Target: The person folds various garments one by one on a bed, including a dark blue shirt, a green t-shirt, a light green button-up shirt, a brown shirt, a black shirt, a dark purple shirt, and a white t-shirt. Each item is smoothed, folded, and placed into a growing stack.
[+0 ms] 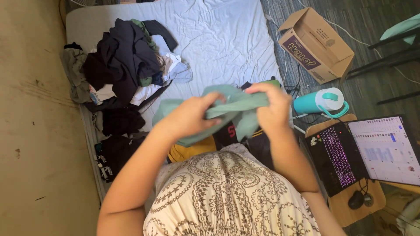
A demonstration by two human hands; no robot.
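Green garment (236, 107), gripped by both hands (232, 114)

Two hands: left (188, 116), right (273, 109); one green garment (236, 107); one laptop (367, 153); one cardboard box (317, 43); one teal bottle (319, 102); one mouse (356, 199).

To your left, a heap of dark clothes (127, 61) on the white-sheeted mattress (227, 39). Open cardboard box (316, 43) on the carpet. Teal bottle (319, 102) beside your laptop (367, 153); mouse (356, 199) on the tabletop (350, 209).
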